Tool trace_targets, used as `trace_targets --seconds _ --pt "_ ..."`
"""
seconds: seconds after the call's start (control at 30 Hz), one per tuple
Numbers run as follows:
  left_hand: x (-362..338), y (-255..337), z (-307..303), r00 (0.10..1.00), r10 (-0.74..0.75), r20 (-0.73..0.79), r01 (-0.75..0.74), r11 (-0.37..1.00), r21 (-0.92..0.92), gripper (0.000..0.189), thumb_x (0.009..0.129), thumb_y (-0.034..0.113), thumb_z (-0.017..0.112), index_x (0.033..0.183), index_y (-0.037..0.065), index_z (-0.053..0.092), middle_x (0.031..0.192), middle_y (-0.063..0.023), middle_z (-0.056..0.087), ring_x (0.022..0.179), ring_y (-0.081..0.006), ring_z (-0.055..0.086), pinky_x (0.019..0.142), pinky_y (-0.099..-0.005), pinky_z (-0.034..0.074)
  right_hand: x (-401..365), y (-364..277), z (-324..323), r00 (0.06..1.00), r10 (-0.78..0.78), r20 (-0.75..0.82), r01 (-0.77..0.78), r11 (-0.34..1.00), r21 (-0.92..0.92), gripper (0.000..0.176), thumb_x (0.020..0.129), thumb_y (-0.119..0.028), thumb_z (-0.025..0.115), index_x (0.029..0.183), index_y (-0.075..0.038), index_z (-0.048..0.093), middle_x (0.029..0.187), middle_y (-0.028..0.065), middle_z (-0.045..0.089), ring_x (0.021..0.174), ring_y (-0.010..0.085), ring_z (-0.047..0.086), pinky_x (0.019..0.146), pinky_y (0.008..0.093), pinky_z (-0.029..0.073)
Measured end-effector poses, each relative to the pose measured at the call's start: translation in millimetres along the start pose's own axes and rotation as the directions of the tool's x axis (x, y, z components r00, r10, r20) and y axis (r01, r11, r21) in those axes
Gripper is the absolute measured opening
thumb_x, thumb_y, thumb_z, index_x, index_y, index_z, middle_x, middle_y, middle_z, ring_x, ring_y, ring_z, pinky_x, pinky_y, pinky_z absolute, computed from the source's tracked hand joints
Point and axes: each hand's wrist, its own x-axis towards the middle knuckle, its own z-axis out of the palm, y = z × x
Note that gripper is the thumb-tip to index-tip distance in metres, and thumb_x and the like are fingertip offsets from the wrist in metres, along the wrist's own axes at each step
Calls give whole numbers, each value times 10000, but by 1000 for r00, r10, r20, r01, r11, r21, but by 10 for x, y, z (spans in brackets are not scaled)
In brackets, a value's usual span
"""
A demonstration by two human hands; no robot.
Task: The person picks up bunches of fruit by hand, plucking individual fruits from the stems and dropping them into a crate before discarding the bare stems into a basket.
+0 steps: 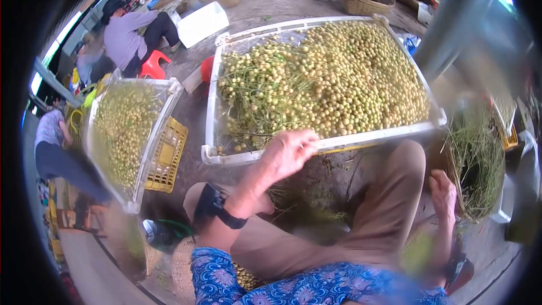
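My left hand (291, 149) is over the front rim of a large white mesh tray (384, 134). Its fingers are bent and pressed together; whatever they may hold is too small to make out. Piled in the tray are small round yellow-brown fruits (361, 79), with green stems (262, 101) tangled among those on the left. Beside my raised knee, my right hand (443, 192) hangs with curled fingers, and their inner side is hidden. Close to its right stands a container heaped with thin green stalks (477, 158).
On the left, a second white tray (169, 87) of fruit rests above a yellow crate (167, 155). A seated person (127, 34) is behind it. A white box (203, 24) and wicker baskets (364, 1) stand farther back. A grey post (451, 22) rises at the right.
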Motion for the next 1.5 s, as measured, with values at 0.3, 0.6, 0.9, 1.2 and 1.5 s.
trace_targets --seconds 0.3,0.6,0.9,1.2,1.5 --pt "6 -1401 -1179 677 -522 -519 448 852 -272 138 749 26 473 805 57 595 625 9 547 457 -47 465 390 -197 384 653 -2703 836 630 -758 165 652 633 417 117 797 -106 541 863 -17 580 796 118 592 651 215 583 596 329 495" --pt "413 -2144 -1440 720 64 -691 381 796 471 273 740 93 542 1011 60 540 950 -159 562 861 -336 541 763 -402 434 1136 -3765 2528 661 -718 221 750 645 -146 235 818 -77 364 992 -22 511 1075 176 494 1027 288 470 860 385 414" --pt "520 -1761 -1262 881 -224 -417 376 865 331 116 726 60 491 789 22 581 666 -203 577 664 -337 588 595 -405 453 1304 -3375 2261 544 -689 480 774 633 31 206 745 -44 443 940 -38 510 934 154 548 861 299 546 713 389 475" --pt "420 -1104 -1416 891 -186 -414 225 973 48 146 720 1 444 763 33 580 502 -11 477 460 -89 421 447 -264 340 1274 -3220 1845 529 -841 110 786 535 309 128 648 24 481 764 -17 515 627 90 516 544 254 530 496 352 463" --pt "369 -1100 -1419 868 -485 -108 358 762 -540 274 704 -7 418 969 -12 488 501 19 412 377 -48 359 355 -188 336 1220 -3060 1375 690 -720 78 616 640 459 201 710 20 470 889 -7 558 667 119 555 584 234 564 530 334 468"
